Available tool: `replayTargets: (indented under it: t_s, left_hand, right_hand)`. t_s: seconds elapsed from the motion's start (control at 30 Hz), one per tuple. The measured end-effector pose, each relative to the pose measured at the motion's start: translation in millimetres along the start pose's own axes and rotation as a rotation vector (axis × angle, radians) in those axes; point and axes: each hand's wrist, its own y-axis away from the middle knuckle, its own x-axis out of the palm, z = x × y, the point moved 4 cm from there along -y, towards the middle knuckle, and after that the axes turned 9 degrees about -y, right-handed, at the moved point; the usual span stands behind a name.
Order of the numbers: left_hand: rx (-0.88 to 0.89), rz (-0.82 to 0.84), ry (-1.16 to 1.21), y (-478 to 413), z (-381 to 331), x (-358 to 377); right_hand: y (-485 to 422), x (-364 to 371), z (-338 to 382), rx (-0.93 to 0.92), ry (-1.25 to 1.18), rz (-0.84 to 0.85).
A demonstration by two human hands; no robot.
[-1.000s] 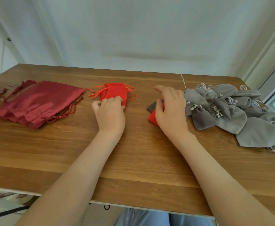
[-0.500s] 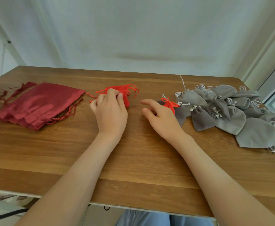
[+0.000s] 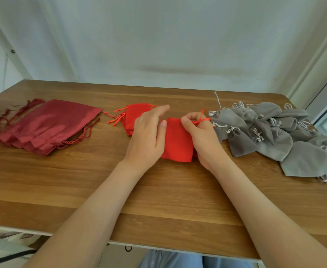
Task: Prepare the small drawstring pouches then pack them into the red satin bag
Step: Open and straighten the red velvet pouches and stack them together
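Observation:
A small bright red drawstring pouch (image 3: 177, 142) lies flat on the wooden table (image 3: 158, 194) between my hands. My right hand (image 3: 203, 138) pinches its red cord at the pouch's top right corner. My left hand (image 3: 149, 136) rests on the pouch's left edge with its fingers mostly straight. Just behind my left hand lies a small stack of red pouches (image 3: 134, 117). The dark red satin bags (image 3: 46, 124) lie flat at the far left. A heap of several grey pouches (image 3: 271, 136) with white cords covers the right side.
The table's front edge runs close to my body, with bare wood in front of my forearms. A white wall stands behind the table. A window frame (image 3: 325, 105) rises at the far right.
My right hand has pulled a red pouch out of the grey heap to the table's middle. My left hand has left the red stack and come onto this pouch.

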Motion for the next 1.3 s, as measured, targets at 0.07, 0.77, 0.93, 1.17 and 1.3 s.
replayTargets:
  t_s: [0.07, 0.77, 0.93, 1.17, 1.3]
  left_hand:
    - [-0.074, 0.119, -0.052, 0, 6, 9]
    - [-0.505, -0.117, 0.098, 3, 13, -10]
    - [-0.458, -0.073, 0.156, 5, 14, -10]
    - [-0.255, 0.078, 0.371, 3, 3, 1]
    - [-0.203, 0.07, 0.299, 2, 5, 1]
  right_hand:
    - [3, 4, 1, -0.015, 0.037, 0.048]
    - [0, -25, 8, -0.145, 0.211, -0.258]
    - [-3, -38, 14, -0.128, 0.225, -0.339]
    - [16, 7, 25, -0.299, 0.383, 0.259]
    - [18, 16, 15, -0.244, 0.448, 0.36]
